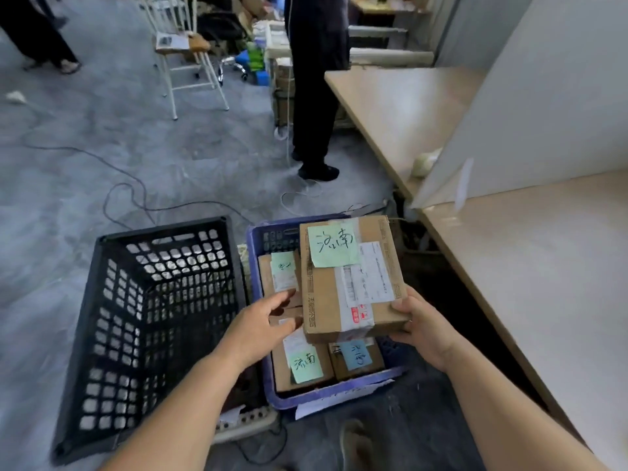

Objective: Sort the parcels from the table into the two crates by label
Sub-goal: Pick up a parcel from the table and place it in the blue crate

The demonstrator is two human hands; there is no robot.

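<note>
A brown cardboard parcel [353, 278], bearing a green handwritten note and a white shipping label, hangs above the blue crate [326, 394]. The right hand [419, 326] grips its near right corner; the left hand [261, 322] touches its left side with loosely open fingers. The black crate [102, 334] stands left

Parcels [307, 363] in right crate [326, 396]; left crate [102, 321] beside; table [530, 266] right.

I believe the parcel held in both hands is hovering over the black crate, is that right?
Not quite: the head view shows the parcel, held by the left hand and right hand, over the blue crate, not the black crate.
</note>
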